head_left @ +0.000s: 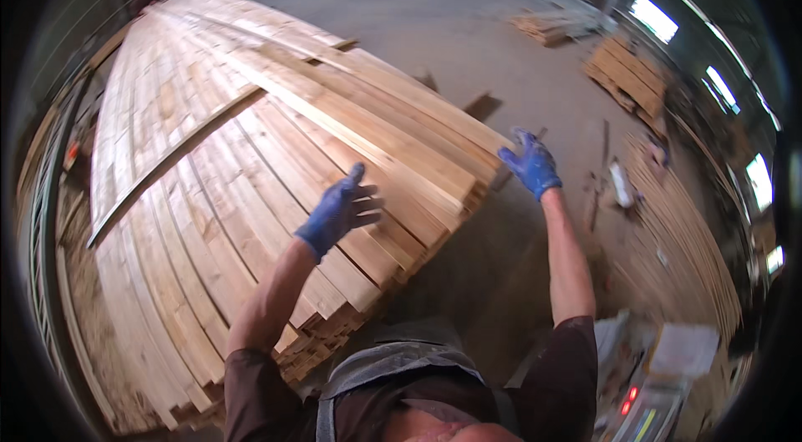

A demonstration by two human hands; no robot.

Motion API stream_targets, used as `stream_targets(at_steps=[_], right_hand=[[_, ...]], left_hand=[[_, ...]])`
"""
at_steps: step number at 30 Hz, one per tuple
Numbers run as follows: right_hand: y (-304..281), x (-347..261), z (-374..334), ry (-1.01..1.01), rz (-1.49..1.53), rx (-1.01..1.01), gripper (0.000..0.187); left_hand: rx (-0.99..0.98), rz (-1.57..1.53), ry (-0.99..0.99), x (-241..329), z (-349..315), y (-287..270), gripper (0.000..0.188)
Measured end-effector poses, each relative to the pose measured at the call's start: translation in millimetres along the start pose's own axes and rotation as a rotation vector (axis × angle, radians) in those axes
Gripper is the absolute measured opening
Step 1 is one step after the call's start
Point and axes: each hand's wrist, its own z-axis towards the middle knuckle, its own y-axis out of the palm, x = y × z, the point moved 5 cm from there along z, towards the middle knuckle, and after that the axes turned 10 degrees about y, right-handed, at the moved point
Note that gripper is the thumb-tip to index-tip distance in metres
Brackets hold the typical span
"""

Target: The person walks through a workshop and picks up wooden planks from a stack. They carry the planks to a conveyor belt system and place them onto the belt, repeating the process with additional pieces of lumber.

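A big stack of pale wooden boards stretches from close in front of me to the far left. On its right side, several boards lie raised above the rest. Over the near part of the stack, my left hand in a blue glove is held with fingers spread and nothing in it. My right hand, also in a blue glove, is beside the near right corner of the raised boards. Its fingers are apart and its thumb is close to the outermost board; whether it touches the wood I cannot tell.
A thin wooden strip lies across the stack. Metal bars run along the left. Long thin strips and a wood pile lie on the right. At lower right sits a device with a red lit display.
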Motion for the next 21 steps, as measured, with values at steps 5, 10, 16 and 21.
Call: stream_targets(at_steps=[5, 10, 16, 21], right_hand=[[67, -5, 79, -0.062, -0.169, -0.353, 0.087], [90, -1, 94, -0.128, -0.244, -0.549, 0.080], [38, -7, 142, -0.161, -0.151, -0.547, 0.066], [-69, -74, 161, -0.297, 0.030, -0.516, 0.068]], left_hand=[[0.067, -0.065, 0.021, -5, 41, 9, 0.080], [0.179, -0.089, 0.034, -25, 53, 40, 0.073], [0.419, -0.146, 0.157, -46, 66, 51, 0.056], [0.429, -0.245, 0.228, -41, 69, 69, 0.045]])
